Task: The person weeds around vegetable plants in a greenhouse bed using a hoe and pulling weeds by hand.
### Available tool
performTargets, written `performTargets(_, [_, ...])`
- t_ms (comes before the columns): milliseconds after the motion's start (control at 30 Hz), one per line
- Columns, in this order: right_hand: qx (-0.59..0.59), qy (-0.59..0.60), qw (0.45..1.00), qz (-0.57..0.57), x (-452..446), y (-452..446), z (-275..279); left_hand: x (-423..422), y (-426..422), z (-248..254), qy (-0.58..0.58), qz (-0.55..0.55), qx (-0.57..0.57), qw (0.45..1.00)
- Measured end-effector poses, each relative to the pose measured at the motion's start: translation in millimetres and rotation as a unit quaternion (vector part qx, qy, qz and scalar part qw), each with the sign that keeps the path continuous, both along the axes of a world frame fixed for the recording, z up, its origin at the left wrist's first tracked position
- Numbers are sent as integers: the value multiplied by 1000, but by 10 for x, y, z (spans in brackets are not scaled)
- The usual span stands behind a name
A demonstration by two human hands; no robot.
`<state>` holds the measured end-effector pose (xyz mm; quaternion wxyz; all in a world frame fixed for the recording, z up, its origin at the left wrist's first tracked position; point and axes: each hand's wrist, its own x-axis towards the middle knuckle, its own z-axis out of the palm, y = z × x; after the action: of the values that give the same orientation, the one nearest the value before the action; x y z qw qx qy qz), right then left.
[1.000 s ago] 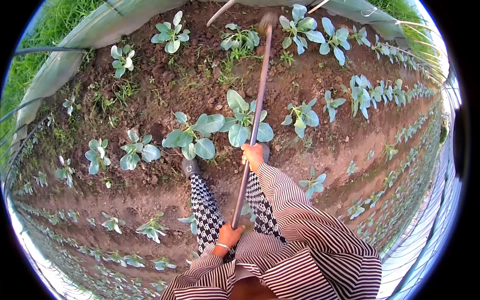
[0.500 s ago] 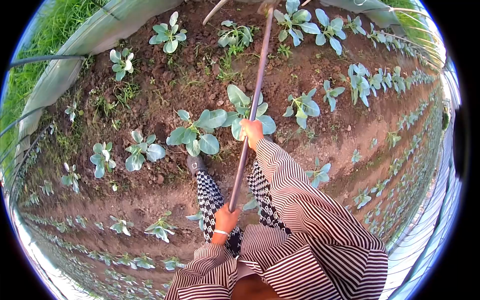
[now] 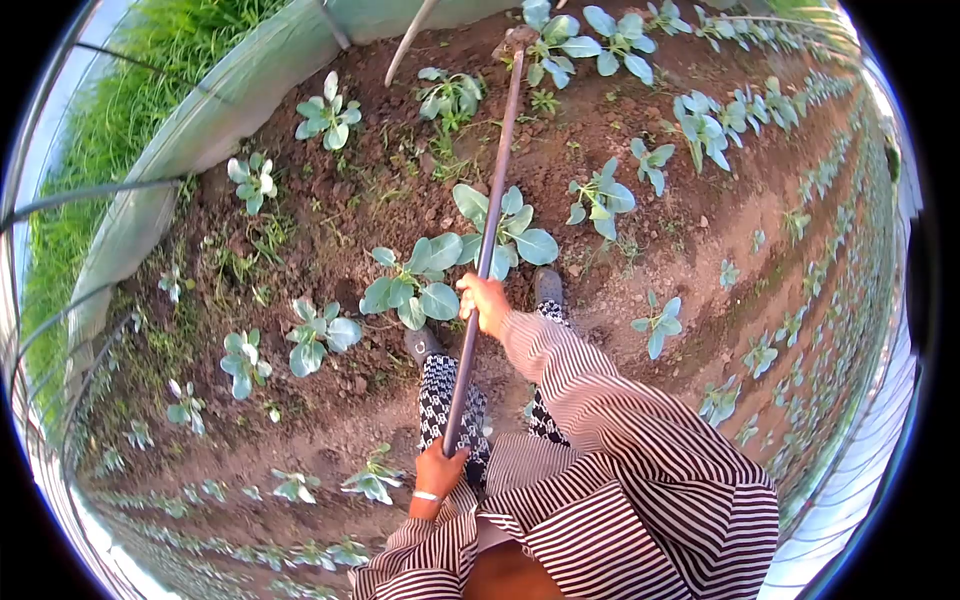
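My left hand (image 3: 438, 474), with a white band at the wrist, is closed around the lower end of a long dark handle (image 3: 493, 200). Further up the same handle my right hand (image 3: 485, 304) grips it, the striped sleeve behind it. At the handle's far end a soil-coloured tool head (image 3: 517, 40) is at the ground beside a leafy plant (image 3: 556, 45). The handle passes over a broad-leaved plant (image 3: 508, 232) between my feet, and another such plant (image 3: 413, 282) grows just left of it.
Rows of leafy plants run to the right and lower left. A plastic sheet wall (image 3: 220, 100) curves along the upper left, with grass (image 3: 130, 110) beyond. A pale stick (image 3: 408, 42) leans at the top. My shoes (image 3: 423, 345) stand on the soil.
The view has turned, and more grass shows at the left. Since half a second ago the tool head has come down into view, and my right hand sits lower in the frame. Both hands still hold the handle.
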<state>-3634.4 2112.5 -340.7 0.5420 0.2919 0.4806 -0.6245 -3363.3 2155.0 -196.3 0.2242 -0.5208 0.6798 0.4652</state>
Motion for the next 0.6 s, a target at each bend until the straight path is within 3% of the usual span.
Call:
performTargets(100, [-28, -44, 998, -25, 365, 107, 165, 375, -193, 133, -57, -57, 36, 996])
performTargets(167, [-45, -97, 993, -44, 584, 201, -11, 621, -244, 94, -54, -61, 0, 997])
performTargets(267, [26, -102, 989, -107, 430, 247, -362, 203, -421, 43, -55, -146, -27, 987])
performTargets(300, [138, -110, 979, -104, 252, 192, -214, 91, -426, 43, -45, -179, -29, 982])
performTargets(367, [61, -95, 987, -118, 308, 358, -533, -10, -374, 34, -37, -174, -22, 984])
performTargets(433, [70, -100, 984, -128, 386, 355, -383, 50, -356, 203, -18, -168, 16, 986])
performTargets(600, [22, -68, 984, -166, 318, 392, -41, 268, -300, 32, -72, -159, -96, 980])
